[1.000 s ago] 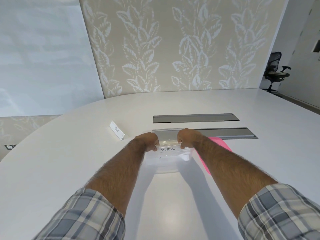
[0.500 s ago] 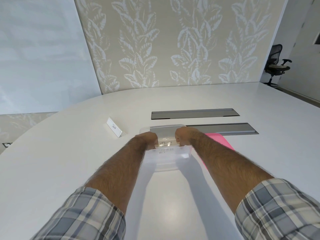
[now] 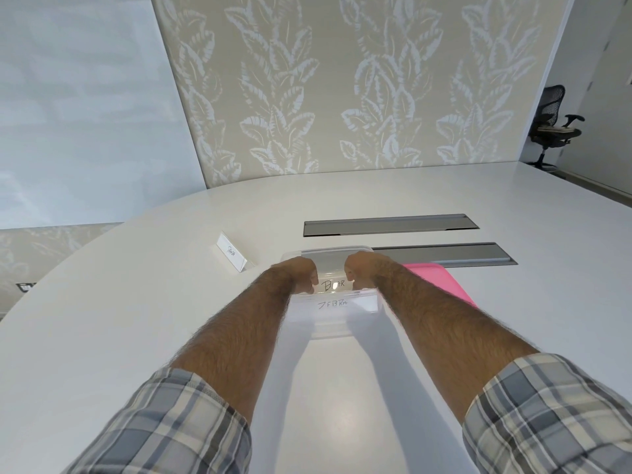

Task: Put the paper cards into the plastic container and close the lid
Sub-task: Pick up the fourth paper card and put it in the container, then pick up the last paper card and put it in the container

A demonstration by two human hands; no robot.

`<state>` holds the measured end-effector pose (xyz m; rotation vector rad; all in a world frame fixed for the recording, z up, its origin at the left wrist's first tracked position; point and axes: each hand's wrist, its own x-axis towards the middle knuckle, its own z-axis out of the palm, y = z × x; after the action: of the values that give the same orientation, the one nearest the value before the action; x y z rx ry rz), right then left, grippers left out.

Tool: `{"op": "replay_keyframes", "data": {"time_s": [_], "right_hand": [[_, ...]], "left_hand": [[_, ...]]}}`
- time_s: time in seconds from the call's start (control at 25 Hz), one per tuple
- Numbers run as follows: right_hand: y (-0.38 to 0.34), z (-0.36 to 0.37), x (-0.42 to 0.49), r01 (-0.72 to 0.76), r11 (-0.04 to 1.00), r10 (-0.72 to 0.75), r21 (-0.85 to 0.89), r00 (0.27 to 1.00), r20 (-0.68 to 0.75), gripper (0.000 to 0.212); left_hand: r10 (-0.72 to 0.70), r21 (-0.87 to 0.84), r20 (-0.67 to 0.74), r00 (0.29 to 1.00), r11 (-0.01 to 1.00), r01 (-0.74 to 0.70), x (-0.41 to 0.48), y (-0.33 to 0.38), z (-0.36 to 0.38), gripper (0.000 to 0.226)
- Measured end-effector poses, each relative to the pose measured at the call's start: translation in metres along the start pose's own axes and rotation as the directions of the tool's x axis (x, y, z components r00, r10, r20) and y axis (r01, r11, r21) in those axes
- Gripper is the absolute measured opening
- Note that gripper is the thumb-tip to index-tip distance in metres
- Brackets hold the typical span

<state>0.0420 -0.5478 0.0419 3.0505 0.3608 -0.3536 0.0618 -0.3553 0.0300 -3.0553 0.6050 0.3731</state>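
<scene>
Head view: left hand (image 3: 301, 276) and right hand (image 3: 359, 271), fingers curled, pinch a paper card (image 3: 333, 285) inside the plastic container (image 3: 329, 329), above a second card (image 3: 333, 304).

Both hands are down in the clear plastic container (image 3: 337, 318) on the white table (image 3: 136, 319): left hand (image 3: 299, 273) and right hand (image 3: 362, 270) sit with fingers curled at either end of a card (image 3: 333, 285) whose writing is partly hidden, actual grip not visible. A second card reading "ZEBRA" (image 3: 333, 305) stands against the near wall inside. A pink lid (image 3: 441, 280) lies just right of the container under the right forearm, and a folded card (image 3: 232, 256) stands apart to the left.
</scene>
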Motion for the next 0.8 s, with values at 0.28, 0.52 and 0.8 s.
{"op": "replay_keyframes", "data": {"time_s": [0.28, 0.52, 0.8], "right_hand": [[-0.015, -0.013, -0.011, 0.007, 1.000, -0.004, 0.021, 0.984, -0.178, 0.046], [-0.052, -0.043, -0.012, 0.021, 0.998, -0.009, 0.053, 0.974, -0.225, 0.052], [-0.125, -0.072, 0.015, 0.000, 1.000, 0.005, 0.016, 0.960, -0.280, 0.050]], "left_hand": [[-0.062, -0.089, -0.236, 0.970, 0.995, 0.042, -0.035, -0.019, -0.025, 0.030], [-0.083, -0.093, -0.309, 0.947, 0.994, 0.057, -0.070, -0.073, -0.038, 0.049], [-0.145, -0.126, -0.357, 0.923, 0.986, 0.106, -0.086, -0.184, -0.043, 0.055]]}}
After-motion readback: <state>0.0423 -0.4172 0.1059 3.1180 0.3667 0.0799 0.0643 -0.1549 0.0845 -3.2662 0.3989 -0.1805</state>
